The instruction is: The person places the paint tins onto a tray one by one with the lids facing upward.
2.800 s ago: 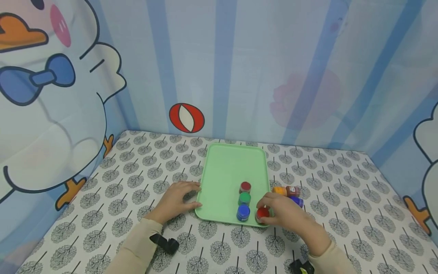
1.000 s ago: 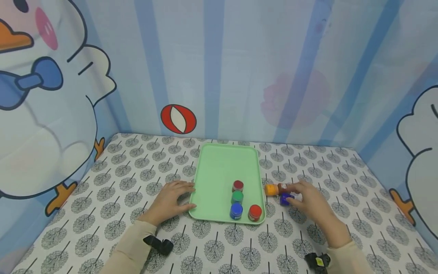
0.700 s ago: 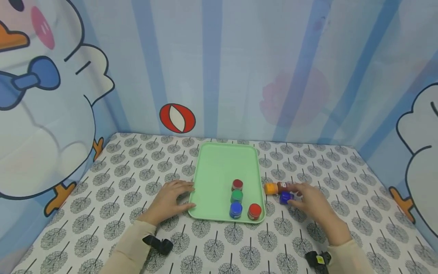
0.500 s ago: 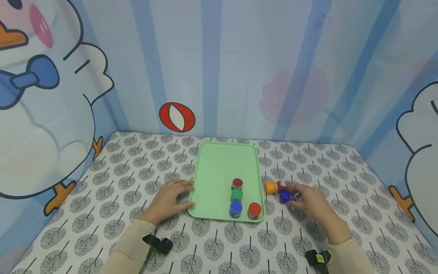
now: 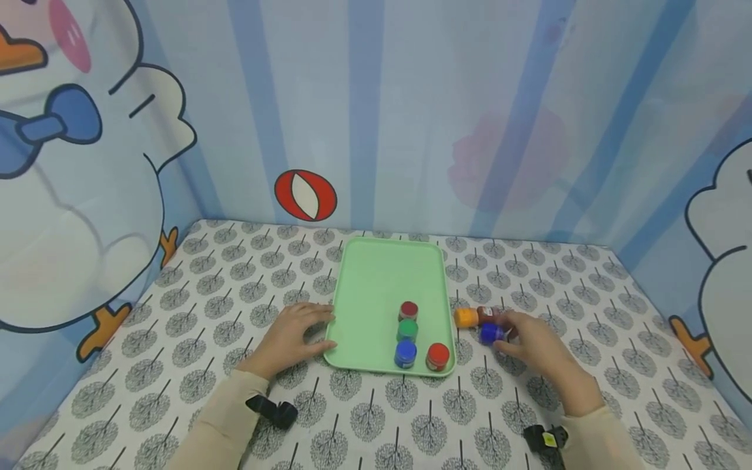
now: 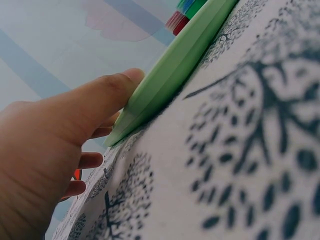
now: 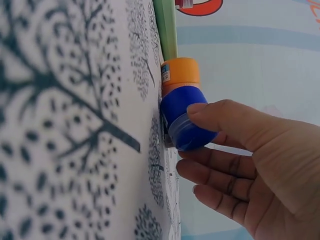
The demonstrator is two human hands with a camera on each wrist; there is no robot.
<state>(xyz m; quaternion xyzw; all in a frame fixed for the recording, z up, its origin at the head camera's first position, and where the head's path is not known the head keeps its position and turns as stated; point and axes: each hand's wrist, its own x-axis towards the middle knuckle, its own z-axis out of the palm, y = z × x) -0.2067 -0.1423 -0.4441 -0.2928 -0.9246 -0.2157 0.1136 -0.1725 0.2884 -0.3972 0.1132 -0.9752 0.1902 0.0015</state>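
My right hand (image 5: 531, 339) pinches a dark blue paint jar (image 7: 187, 115) between thumb and fingers, just right of the tray; the jar is tilted in the right wrist view. Beside it lie a jar with an orange lid (image 5: 466, 318) and a brown-red jar (image 5: 486, 315), partly covered by my fingers. My left hand (image 5: 292, 336) is at the left rim of the light green tray (image 5: 382, 274), its thumb touching the edge in the left wrist view. On the tray stand a dark red jar (image 5: 408, 311), a green jar (image 5: 407, 331), a blue jar (image 5: 405, 354) and a bright red jar (image 5: 437, 356).
A white cloth with grey tree prints (image 5: 358, 418) covers the table. Behind it hangs a pale blue striped curtain (image 5: 411, 117) with a cartoon duck (image 5: 76, 215) at left. Each wrist wears a black camera strap.
My right hand has left the bright red jar on the tray, moved right and taken hold of the dark blue jar. My left hand has stayed at the tray's left rim.
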